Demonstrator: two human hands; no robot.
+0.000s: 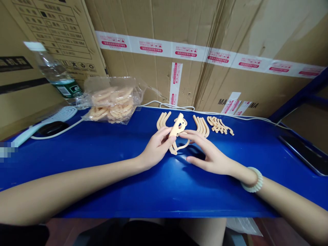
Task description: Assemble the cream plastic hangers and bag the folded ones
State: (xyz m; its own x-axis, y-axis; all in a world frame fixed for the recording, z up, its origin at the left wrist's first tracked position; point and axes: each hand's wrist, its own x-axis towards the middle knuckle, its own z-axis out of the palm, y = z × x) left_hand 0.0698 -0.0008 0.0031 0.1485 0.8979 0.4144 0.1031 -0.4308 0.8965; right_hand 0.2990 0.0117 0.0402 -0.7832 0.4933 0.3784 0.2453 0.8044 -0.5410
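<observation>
My left hand (156, 147) is closed on a beige plastic part (177, 127), held upright above the blue table (102, 164). My right hand (205, 153) has its fingers spread, fingertips touching the same part and a curved beige piece (182, 146) under it. Rows of curved beige strips lie just behind: one group (163, 120) to the left, another (201, 125) to the right, and a further group with small pegs (220, 126). A pale bead bracelet (253, 180) is on my right wrist.
A clear bag of beige parts (112, 99) sits at the back left beside a water bottle (55, 73). A white cable (230, 115) runs along the back edge. A dark phone (306, 153) lies at the right. Cardboard boxes (205, 44) wall the back.
</observation>
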